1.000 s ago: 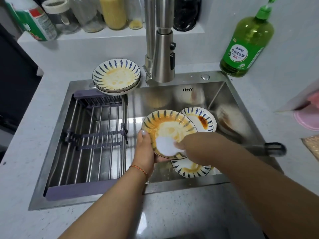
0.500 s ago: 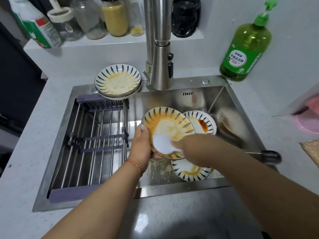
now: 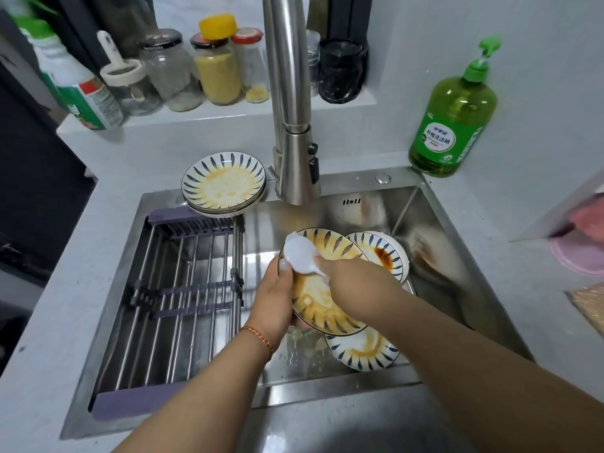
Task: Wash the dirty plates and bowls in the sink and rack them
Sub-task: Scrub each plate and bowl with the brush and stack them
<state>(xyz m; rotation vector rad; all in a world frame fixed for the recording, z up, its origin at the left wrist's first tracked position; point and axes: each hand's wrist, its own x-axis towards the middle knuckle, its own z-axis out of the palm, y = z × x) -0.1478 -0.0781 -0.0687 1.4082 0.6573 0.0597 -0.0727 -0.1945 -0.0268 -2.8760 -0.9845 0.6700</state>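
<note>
Plate (image 3: 322, 308) partly hidden by right hand (image 3: 356, 282).

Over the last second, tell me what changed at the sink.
The right hand slid the white pad from the lower middle of the held plate up to its upper left rim. The left hand still grips that plate. The stacked plates, rack and soap bottle stayed put.

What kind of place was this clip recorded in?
Most likely a home kitchen, at the sink. A steel sink with a pull-down faucet, a green dish-soap bottle on the counter and food jars on the ledge behind point to it.
</note>
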